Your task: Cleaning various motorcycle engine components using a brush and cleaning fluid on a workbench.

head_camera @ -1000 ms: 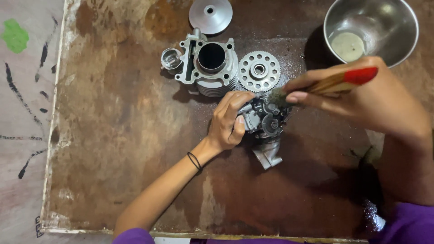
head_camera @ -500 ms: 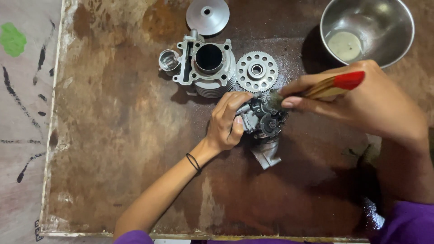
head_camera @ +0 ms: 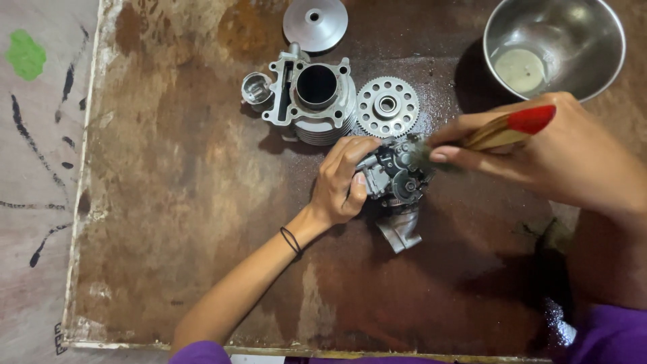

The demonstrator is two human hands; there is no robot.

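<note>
At the far left, beyond the tabletop (head_camera: 168, 222) edge, a pale surface is seen with a green paint blotch (head_camera: 25, 54) and black streaks; no packages, labels or signs can be made out. Farther right, toward the far edge, a small piston (head_camera: 256, 87), a finned engine cylinder (head_camera: 315, 98), a toothed gear (head_camera: 387, 106) and a domed metal disc (head_camera: 315, 23) are laid out close together. Just near of the gear, the carburetor (head_camera: 396, 180) is gripped from its left side by the left hand (head_camera: 344, 185), fingers curled over its top; its long axis runs near to far, an angled metal stub pointing nearward. From the right, a paintbrush (head_camera: 502, 131) with a red-tipped wooden handle is pinched in the closed right hand (head_camera: 552, 158), bristles touching the carburetor's far right corner. The left hand is the nearer to the part. A steel bowl (head_camera: 600, 34) holding pale liquid stands at the far right.
</note>
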